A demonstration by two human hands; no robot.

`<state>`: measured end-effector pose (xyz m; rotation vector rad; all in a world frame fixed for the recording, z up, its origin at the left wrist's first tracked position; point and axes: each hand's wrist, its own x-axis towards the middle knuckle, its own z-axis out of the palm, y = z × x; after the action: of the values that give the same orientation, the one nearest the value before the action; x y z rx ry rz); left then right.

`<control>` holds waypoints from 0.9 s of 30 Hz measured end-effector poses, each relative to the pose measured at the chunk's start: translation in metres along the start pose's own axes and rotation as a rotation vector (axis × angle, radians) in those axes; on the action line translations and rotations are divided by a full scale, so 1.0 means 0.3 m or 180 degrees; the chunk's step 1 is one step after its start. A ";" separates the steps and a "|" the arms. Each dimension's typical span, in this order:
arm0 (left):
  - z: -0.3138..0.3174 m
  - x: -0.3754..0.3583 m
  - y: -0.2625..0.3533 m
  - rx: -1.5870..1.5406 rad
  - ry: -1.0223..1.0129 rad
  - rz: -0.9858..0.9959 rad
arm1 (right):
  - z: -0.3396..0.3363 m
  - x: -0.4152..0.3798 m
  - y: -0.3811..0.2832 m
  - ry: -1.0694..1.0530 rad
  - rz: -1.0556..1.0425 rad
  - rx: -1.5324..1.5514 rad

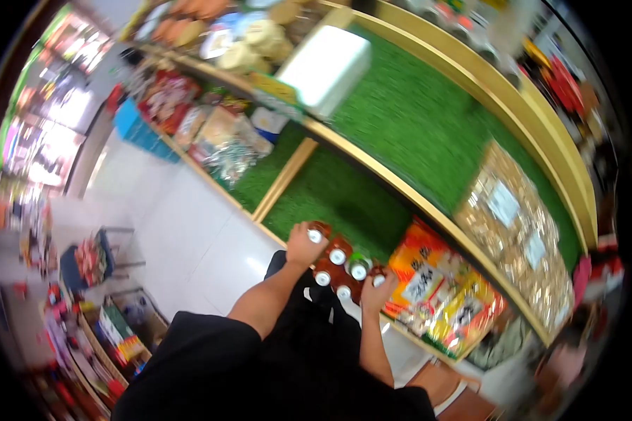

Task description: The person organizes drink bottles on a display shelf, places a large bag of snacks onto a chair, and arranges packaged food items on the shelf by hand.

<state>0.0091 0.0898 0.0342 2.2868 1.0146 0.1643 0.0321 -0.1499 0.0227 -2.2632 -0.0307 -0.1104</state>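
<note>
A cluster of small bottles with white caps stands in front of me, at the front of the lower green-lined shelf [330, 186]. Most hold something reddish brown, such as the middle bottle [338, 251]; one bottle [359, 263] looks green. My left hand [303, 247] is closed around a reddish-brown bottle [320, 228] at the left end of the cluster. At the right end, my right hand [380, 293] wraps around another bottle [378, 275]. My fingers partly cover both, and the bottles' labels cannot be read.
Right of the bottles lie orange and yellow food packets [428, 288]. A wooden divider [284, 179] stands to the left. Above, the upper shelf [407, 133] carries a white box [326, 67] and clear-wrapped packs [516, 231]. A blue basket [140, 133] and chair [84, 263] are left.
</note>
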 end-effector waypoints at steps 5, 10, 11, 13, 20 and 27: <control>0.012 0.017 -0.005 0.0018 0.0051 0.0151 | 0.019 -0.006 0.034 0.0351 -0.0134 -0.0080; 0.005 0.013 0.007 -0.0029 -0.0052 0.0384 | 0.017 -0.013 0.027 0.0377 0.0213 -0.0233; 0.002 0.008 0.026 0.0040 -0.0024 0.0336 | 0.003 -0.009 0.014 0.0351 0.0242 -0.0183; 0.007 0.007 0.032 -0.0114 -0.0081 0.0398 | -0.006 -0.013 0.002 0.0235 0.0353 -0.0099; -0.022 0.067 -0.078 -0.0419 -0.0773 0.0436 | 0.020 -0.054 0.032 0.0583 0.0264 0.0105; -0.085 -0.017 0.084 0.0668 -0.1028 0.1589 | 0.012 -0.055 0.033 0.0643 0.0373 0.0319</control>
<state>0.0125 0.0860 0.0701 2.6109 0.2983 -0.1128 0.0165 -0.1531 0.0113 -2.1382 0.1991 -0.2683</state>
